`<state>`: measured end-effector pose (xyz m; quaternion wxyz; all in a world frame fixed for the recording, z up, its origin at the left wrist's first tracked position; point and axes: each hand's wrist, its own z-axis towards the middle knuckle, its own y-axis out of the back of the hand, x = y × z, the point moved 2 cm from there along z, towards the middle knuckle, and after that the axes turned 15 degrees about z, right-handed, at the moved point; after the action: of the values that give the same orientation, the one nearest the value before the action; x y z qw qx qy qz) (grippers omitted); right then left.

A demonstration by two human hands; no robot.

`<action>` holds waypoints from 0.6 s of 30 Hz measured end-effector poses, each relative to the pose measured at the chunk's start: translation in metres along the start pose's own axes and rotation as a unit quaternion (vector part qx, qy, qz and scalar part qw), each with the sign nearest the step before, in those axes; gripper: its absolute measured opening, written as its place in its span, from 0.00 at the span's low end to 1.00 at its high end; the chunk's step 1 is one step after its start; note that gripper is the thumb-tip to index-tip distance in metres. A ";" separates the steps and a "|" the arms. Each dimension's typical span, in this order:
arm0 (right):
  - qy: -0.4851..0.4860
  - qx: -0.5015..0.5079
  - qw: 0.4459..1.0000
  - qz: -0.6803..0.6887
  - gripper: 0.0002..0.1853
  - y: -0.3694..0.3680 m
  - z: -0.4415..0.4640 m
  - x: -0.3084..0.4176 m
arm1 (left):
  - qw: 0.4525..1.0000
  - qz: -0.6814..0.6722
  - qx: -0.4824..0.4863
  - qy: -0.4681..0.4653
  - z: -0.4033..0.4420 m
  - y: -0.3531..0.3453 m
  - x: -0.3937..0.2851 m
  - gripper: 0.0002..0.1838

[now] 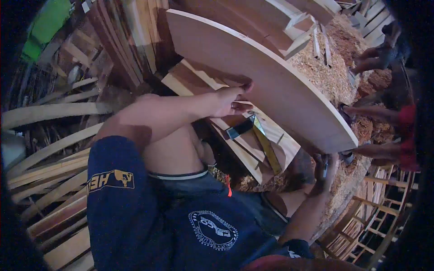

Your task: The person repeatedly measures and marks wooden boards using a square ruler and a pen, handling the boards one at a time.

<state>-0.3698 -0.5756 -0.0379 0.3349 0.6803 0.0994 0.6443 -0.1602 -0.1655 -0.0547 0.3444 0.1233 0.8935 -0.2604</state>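
Note:
A wide wooden board (pixel 262 67) stands on edge, slanting from the upper left to the lower right. My left hand (pixel 231 101) is beside its broad face with fingers apart; whether the fingertips touch the board I cannot tell. At the board's lower right end, my right hand (pixel 324 166) grips the edge, its fingers partly hidden. A small, pale, shiny thing shows at that hand, too small to name. Below my left hand, a try square (pixel 266 147) with a dark stock and yellowish blade lies on a light wooden plank (pixel 285 140).
Curved wood strips (pixel 54 115) and stacked boards (pixel 68 239) fill the left. Wood shavings (pixel 316 74) cover the ground beyond the board. At the far right are other people's legs (pixel 379 113). Wooden frames (pixel 379 207) lie at the lower right.

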 end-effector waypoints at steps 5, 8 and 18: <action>-0.092 -0.074 0.954 0.277 0.20 -0.058 -0.004 -0.010 | 0.877 0.470 -0.038 0.098 -0.010 0.058 -0.011 0.46; -0.110 -0.083 0.957 0.256 0.20 -0.066 0.010 -0.026 | 0.703 0.681 -0.207 -0.001 -0.034 0.126 -0.053 0.36; -0.151 -0.065 0.964 0.210 0.20 -0.076 0.027 -0.044 | 0.761 0.449 -0.325 -0.335 -0.073 0.192 -0.149 0.33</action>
<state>-0.3283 -0.5523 -0.1167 0.2463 0.7524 -0.1398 0.5947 -0.0144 0.0292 0.0196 0.7191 0.2960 0.5940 0.2060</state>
